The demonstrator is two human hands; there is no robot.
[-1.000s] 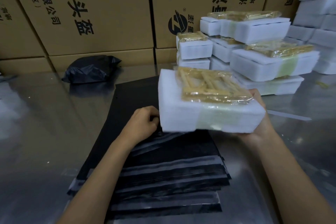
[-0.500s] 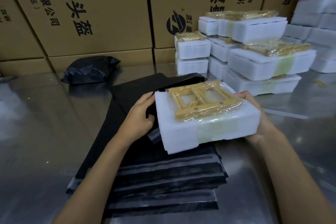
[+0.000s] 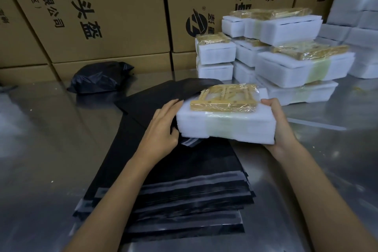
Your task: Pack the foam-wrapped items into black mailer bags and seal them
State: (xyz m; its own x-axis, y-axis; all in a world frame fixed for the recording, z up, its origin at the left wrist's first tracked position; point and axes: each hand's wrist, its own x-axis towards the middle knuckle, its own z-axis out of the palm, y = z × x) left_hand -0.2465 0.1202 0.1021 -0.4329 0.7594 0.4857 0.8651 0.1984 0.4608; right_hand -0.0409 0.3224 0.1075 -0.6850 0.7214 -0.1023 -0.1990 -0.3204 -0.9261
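White foam pkg (image 3: 225,127), half inside black mailer (image 3: 163,98)

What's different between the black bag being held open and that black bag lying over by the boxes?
The open mailer bag lies flat and empty on the stack, its mouth lifted by the left hand; the bag by the cartons is bulging and crumpled, apparently already filled. The first has the foam-wrapped item, gripped by the right hand, at its mouth; the second lies alone, untouched. Both are black plastic.

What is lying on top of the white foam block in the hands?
A yellow frame wrapped in clear film lies on the foam block. A lifted black bag covers the block's far left corner; inside the foam is hidden.
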